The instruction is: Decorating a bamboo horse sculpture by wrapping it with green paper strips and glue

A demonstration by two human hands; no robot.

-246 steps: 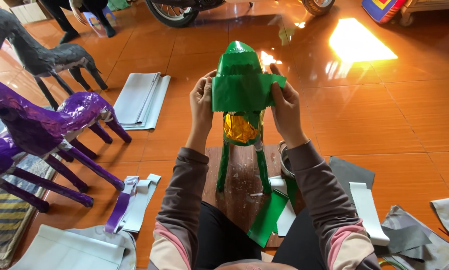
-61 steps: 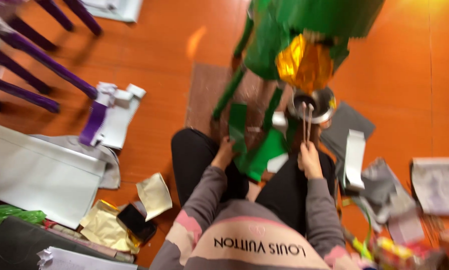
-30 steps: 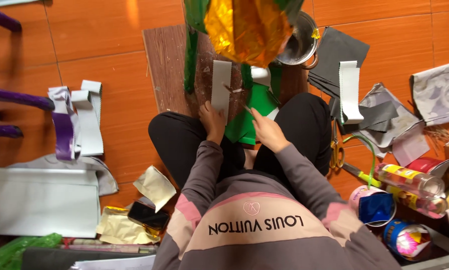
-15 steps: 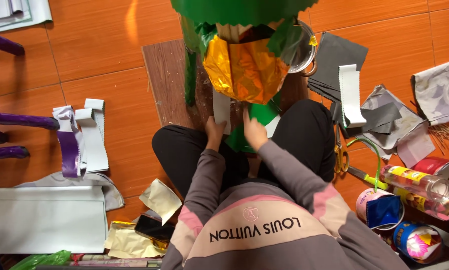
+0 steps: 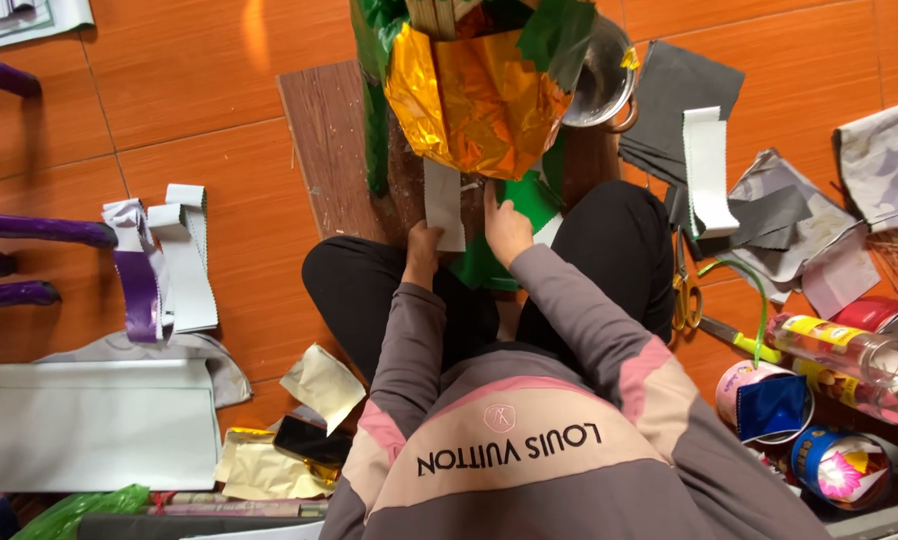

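Observation:
A paper figure wrapped in green paper with a crumpled gold foil belly (image 5: 474, 100) stands on a brown wooden board (image 5: 319, 140) in front of my crossed legs. My left hand (image 5: 424, 245) is shut on a pale grey paper strip (image 5: 444, 205) and holds it upright against the underside of the foil. My right hand (image 5: 504, 225) lies over a green paper sheet (image 5: 484, 265) on my lap. Its fingertips reach up beside the strip's right edge. Whether they grip anything is hidden.
A metal pot (image 5: 599, 80), grey paper sheets (image 5: 689, 80) and a white strip (image 5: 709, 170) lie at the right. Yellow-handled scissors (image 5: 684, 290), clear bottles (image 5: 839, 345) and tape rolls (image 5: 769, 400) are there too. Purple figure legs (image 5: 39, 232), folded strips (image 5: 159, 260) and gold scraps (image 5: 269, 465) lie left.
Both hands let go of the raised green figure, dropped to my lap and came back up with the grey strip to the foil belly. The view has tilted down and closer.

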